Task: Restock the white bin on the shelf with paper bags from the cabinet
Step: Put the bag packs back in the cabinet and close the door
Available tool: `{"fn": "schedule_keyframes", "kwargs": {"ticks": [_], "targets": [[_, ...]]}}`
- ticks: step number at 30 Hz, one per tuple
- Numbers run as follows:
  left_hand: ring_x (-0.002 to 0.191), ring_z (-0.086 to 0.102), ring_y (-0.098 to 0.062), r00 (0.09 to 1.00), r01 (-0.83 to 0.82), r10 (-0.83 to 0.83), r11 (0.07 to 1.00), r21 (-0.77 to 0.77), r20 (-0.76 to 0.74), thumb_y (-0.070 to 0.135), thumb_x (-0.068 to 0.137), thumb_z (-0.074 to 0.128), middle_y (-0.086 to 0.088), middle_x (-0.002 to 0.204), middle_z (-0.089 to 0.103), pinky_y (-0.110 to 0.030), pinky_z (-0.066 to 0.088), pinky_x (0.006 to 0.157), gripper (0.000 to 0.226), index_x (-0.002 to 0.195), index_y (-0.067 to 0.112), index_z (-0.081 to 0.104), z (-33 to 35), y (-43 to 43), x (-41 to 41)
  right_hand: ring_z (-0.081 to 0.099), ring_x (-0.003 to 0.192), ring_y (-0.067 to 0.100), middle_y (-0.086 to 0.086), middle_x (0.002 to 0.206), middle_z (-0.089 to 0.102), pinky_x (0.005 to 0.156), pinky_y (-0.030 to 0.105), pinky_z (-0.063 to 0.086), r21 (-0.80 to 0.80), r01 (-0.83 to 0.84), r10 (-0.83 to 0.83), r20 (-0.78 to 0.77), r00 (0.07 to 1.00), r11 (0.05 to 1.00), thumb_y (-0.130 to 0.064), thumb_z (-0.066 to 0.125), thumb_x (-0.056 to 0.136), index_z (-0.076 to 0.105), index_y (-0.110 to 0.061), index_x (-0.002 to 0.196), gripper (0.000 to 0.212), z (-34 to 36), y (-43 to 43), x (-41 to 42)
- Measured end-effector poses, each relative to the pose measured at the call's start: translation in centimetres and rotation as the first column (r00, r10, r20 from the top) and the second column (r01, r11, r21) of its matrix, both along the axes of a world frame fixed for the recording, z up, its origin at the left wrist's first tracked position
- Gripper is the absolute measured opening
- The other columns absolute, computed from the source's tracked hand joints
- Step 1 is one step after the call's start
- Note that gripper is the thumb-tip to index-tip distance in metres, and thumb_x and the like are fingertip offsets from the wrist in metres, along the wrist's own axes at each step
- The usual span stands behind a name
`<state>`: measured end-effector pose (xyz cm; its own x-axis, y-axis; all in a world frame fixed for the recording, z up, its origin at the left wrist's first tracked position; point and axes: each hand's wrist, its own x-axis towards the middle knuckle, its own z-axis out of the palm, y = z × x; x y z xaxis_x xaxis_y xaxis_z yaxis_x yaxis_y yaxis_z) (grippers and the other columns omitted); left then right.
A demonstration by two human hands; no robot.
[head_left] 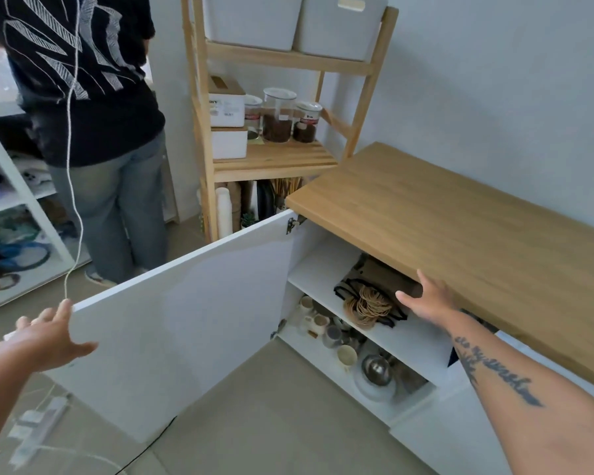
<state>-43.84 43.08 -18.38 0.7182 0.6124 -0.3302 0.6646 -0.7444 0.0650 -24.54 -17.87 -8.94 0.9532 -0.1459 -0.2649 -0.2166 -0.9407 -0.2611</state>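
Note:
A white cabinet with a wooden top (460, 217) stands open, its left door (192, 323) swung wide. On its upper inner shelf lies a stack of brown paper bags (377, 279) with coiled handles in front. My right hand (425, 299) reaches in under the wooden top, fingers spread, just at the right end of the bags and holding nothing. My left hand (48, 334) is at the door's outer top corner, fingers apart, touching its edge. Two white bins (254, 22) (340, 29) sit on the top level of the wooden shelf (288, 60).
Cups, a metal bowl (376, 368) and plates fill the cabinet's lower shelf. Jars (278, 114) and white boxes stand on the wooden shelf's middle level. A person in a black shirt (83, 97) stands at the left by a white shelving unit. A white cord (71, 166) hangs near the door.

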Motion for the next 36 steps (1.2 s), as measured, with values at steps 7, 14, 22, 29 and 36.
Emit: {"fn": "schedule_keyframes", "kwargs": {"ticks": [7,14,22,29,36], "targets": [[0.101,0.047,-0.044,0.993,-0.088,0.083,0.995,-0.05,-0.085,0.04,0.042,0.09,-0.023,0.115,0.046,-0.051,0.046,0.089,0.122,0.136,-0.007,0.028,-3.5,-1.1,-2.4,-0.014,0.144,0.029,0.004,0.157,-0.016,0.113,0.061,0.004,-0.223,-0.163,0.16,-0.033,0.987,0.961,-0.061,0.046,0.084,-0.01,-0.033,0.147,0.089,-0.9,-3.2,1.7],[0.131,0.031,-0.04,0.996,-0.028,0.035,0.996,0.081,-0.079,0.064,0.061,0.07,-0.01,0.148,0.026,-0.052,0.034,0.105,0.124,0.149,0.01,0.002,0.0,-9.8,-5.3,-0.014,0.143,0.033,0.006,0.157,-0.017,0.112,0.058,-0.002,-0.249,-0.24,0.243,-0.018,0.97,0.938,-0.065,0.048,0.08,-0.014,-0.03,0.147,0.097,-1.0,-4.1,3.0],[0.147,0.001,-0.03,0.987,0.044,-0.041,0.999,0.014,-0.157,0.056,0.085,0.052,-0.004,0.159,-0.01,-0.046,0.022,0.116,0.102,0.148,0.013,-0.016,5.8,-23.2,-8.4,-0.003,0.144,0.038,0.01,0.158,-0.006,0.112,0.059,0.005,-0.343,-0.265,0.318,0.107,0.942,0.901,-0.071,0.047,0.076,-0.005,-0.024,0.148,0.1,-2.5,-5.1,3.5],[0.148,0.001,-0.023,0.988,0.138,-0.14,0.99,-0.034,-0.066,0.052,0.089,0.048,-0.004,0.159,-0.008,-0.033,0.013,0.118,0.094,0.149,0.01,-0.012,6.1,-29.1,-10.4,0.002,0.144,0.039,0.012,0.158,0.001,0.112,0.058,0.01,-0.379,-0.3,0.377,0.146,0.915,0.875,-0.068,0.047,0.078,0.0,-0.02,0.149,0.097,-3.3,-5.8,3.4],[0.138,0.035,-0.018,0.968,0.252,-0.249,0.955,-0.156,0.042,0.046,0.094,0.043,0.008,0.158,0.015,-0.028,0.033,0.107,0.072,0.151,0.025,0.004,7.0,-33.8,-11.8,0.005,0.145,0.033,0.007,0.159,0.004,0.114,0.051,0.014,-0.313,-0.393,0.446,0.118,0.887,0.865,-0.06,0.039,0.087,0.005,-0.022,0.149,0.081,-2.3,-7.4,3.4]]}}
